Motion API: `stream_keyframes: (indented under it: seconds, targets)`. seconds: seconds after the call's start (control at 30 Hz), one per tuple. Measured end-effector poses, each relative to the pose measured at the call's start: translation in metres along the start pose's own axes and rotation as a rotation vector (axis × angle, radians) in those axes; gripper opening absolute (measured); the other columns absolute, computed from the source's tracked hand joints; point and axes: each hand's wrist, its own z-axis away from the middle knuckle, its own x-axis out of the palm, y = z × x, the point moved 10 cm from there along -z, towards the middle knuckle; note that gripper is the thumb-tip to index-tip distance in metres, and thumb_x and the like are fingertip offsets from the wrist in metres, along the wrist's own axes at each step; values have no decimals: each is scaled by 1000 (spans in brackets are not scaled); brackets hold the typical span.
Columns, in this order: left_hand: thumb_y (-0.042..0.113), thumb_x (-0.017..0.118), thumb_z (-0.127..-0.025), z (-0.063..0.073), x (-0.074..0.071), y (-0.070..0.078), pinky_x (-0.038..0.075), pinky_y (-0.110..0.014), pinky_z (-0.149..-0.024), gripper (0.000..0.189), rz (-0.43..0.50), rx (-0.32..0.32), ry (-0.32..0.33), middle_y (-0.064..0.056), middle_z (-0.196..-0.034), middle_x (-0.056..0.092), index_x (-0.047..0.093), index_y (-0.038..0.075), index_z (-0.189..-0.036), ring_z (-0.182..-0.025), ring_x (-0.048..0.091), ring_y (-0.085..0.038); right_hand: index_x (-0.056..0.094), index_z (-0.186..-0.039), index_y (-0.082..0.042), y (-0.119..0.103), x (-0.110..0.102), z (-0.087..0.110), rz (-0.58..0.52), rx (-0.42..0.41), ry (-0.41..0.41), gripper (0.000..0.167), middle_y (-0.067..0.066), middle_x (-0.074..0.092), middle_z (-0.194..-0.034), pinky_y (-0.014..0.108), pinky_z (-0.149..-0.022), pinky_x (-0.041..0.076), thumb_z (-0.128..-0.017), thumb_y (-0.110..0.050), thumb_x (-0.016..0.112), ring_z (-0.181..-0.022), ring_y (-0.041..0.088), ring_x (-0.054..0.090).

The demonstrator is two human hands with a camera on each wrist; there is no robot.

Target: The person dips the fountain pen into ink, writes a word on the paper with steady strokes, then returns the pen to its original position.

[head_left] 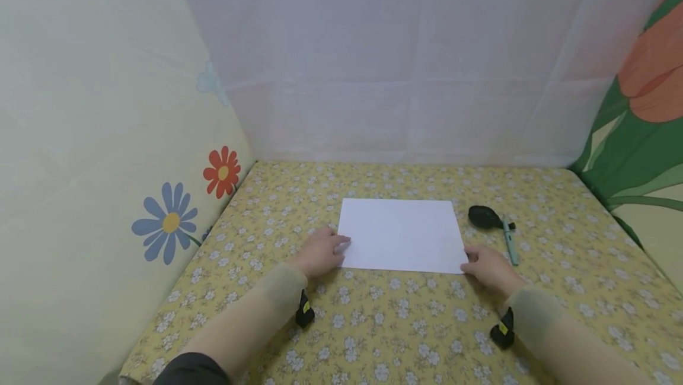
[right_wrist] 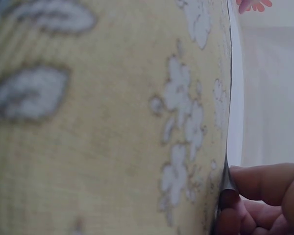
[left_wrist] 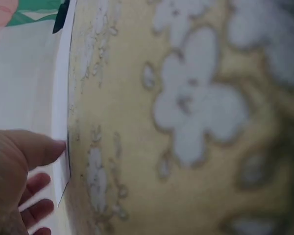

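Note:
A blank white sheet of paper [head_left: 400, 235] lies flat on the tablecloth, its long side facing me. My left hand [head_left: 321, 250] is at the sheet's left edge, fingers loosely spread. In the left wrist view, the thumb [left_wrist: 48, 151] touches the paper near its front corner, and the other fingers are held apart from it. My right hand [head_left: 490, 266] pinches the front right corner. Seen from the right wrist, its thumb [right_wrist: 264, 182] lies on top of the paper and a fingertip is under the slightly raised corner.
Right of the sheet lies a black bulb-shaped blower [head_left: 483, 217], with a slim pale-green pen-like tool [head_left: 510, 242] across its nozzle end. The yellow flowered tablecloth [head_left: 373, 337] meets a white cloth backdrop [head_left: 416, 76] behind and a flower-printed wall [head_left: 171, 222] at left.

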Motion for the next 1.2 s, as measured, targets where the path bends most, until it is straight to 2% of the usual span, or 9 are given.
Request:
stream_keyframes:
  seconds: [0.1,0.2,0.27,0.47,0.63,0.7,0.83,1.1,1.2]
  targets:
    - [19,57,-94,-1,2,16,32,-49,-108,40,-95,116,-21,-6,-139,48,59,22,-134,-128,42,-28,39,-140,12,1,0,0,-6,7,-1,59,35,40,-138,43,-79,49,-94,-17,61,-107,35,52]
    - [15,53,-97,-2,6,26,19,-50,-115,43,-108,185,-70,-5,-152,36,54,23,-139,-141,29,-29,39,-140,12,0,0,1,-6,2,1,58,35,40,-138,41,-77,48,-94,-17,61,-105,33,52]
    - [13,50,-98,-2,9,29,15,-47,-116,45,-78,207,-110,-4,-156,30,50,21,-142,-144,22,-27,39,-140,12,0,0,0,-4,-3,0,58,35,40,-138,41,-77,48,-94,-16,61,-104,32,52]
    - [19,45,-102,-4,22,26,14,-41,-117,47,-12,208,-204,1,-158,23,39,20,-149,-146,16,-22,40,-139,12,1,0,-1,8,3,8,57,34,45,-134,41,-76,49,-94,-17,61,-101,32,54]
    - [42,44,-102,-3,25,28,14,-43,-117,56,-69,233,-241,0,-160,18,29,22,-153,-146,14,-23,43,-137,11,2,-3,-2,36,4,22,55,33,49,-130,42,-76,50,-94,-17,61,-102,35,56]
    - [45,42,-102,-2,27,30,13,-45,-117,60,-105,256,-256,-3,-160,14,25,22,-154,-146,12,-27,44,-137,11,1,-4,-3,48,1,26,55,34,49,-130,44,-77,50,-93,-17,62,-104,37,56]
    - [46,36,-103,0,31,33,8,-49,-117,61,-144,283,-291,-7,-161,6,18,21,-156,-147,5,-30,44,-138,10,1,-5,-2,48,10,29,55,33,48,-131,46,-79,50,-93,-17,62,-108,39,55]
    - [42,28,-106,2,35,30,3,-51,-117,55,-136,265,-332,-5,-162,-2,12,25,-156,-147,-2,-28,41,-140,8,7,-4,0,-41,55,19,55,27,54,-118,32,-58,47,-94,-13,61,-83,26,54]
    - [41,28,-106,2,35,31,4,-52,-117,55,-125,271,-327,-5,-162,-1,13,25,-156,-147,-2,-28,40,-141,8,8,-5,1,-33,43,7,56,31,50,-125,35,-62,50,-94,-16,61,-91,30,55]
